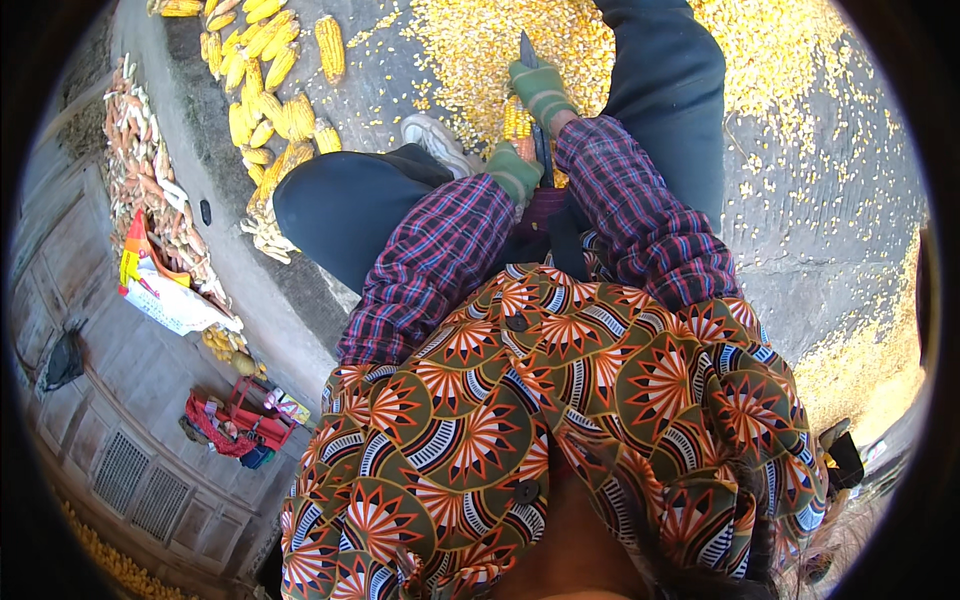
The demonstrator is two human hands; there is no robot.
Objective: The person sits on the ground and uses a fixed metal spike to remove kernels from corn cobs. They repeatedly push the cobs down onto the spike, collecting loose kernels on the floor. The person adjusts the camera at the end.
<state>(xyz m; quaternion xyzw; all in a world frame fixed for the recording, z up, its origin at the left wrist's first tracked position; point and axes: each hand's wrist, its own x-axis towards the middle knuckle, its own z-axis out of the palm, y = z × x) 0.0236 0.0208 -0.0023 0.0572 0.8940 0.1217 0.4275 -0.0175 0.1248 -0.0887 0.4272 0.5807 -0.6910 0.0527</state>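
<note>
A corn cob (517, 124) points away from me between my knees, its yellow kernels on the far part and a barer, reddish section nearer me. My left hand (516, 171), in a green knit glove, grips its near end. Farther out, my right hand (541, 88), in a matching striped glove, closes around a dark bar-like tool (528, 52) whose pointed end sticks out beyond the fingers. The tool's dark lower length runs beside the cob, between my wrists. My right fingers cover the cob's far end, so contact there is hidden.
Loose corn kernels (480, 52) spread over the grey ground ahead and to the right. Whole corn cobs (262, 112) are heaped left of my bent knee. Farther left lie stripped cobs (142, 150), a printed sack (161, 296) and a red chair-like frame (262, 424) holding cloth.
</note>
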